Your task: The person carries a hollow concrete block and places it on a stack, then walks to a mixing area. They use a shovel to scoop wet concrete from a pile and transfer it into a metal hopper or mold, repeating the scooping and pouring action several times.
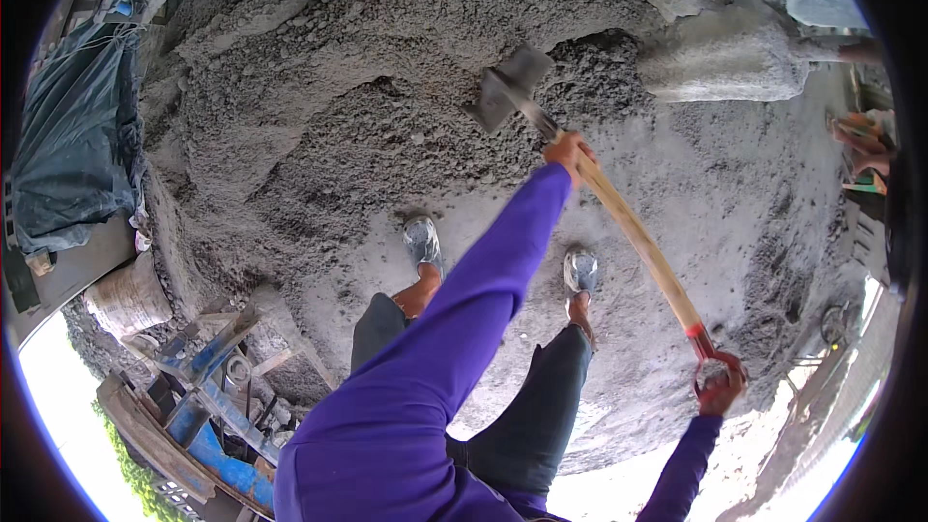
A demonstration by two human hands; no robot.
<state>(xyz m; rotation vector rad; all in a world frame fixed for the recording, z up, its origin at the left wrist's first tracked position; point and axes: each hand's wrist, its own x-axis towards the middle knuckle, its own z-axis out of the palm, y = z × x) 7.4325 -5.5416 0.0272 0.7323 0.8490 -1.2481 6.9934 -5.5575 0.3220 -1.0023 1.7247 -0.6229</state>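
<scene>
A shovel with a wooden shaft [633, 227] slants across the view. Its grey metal blade [509, 87], slightly blurred, is at the foot of a heap of grey, gravelly material [319, 126]. My left hand [570, 155] is closed round the lower shaft, just behind the metal socket. At the shaft's other end, my right hand [720, 387] grips the red handle. My left arm reaches across in front of my body. Both my feet stand on the grey ground below the heap, in dusty shoes.
Pale, dust-coated sack-like bulks [725, 53] lie at the far right. A dark green tarp [77, 135] covers something at the left, with a dusty bucket [129, 297] below it. Blue metal framework [208, 406] stands at the near left. Part of another person [867, 143] shows at the right edge.
</scene>
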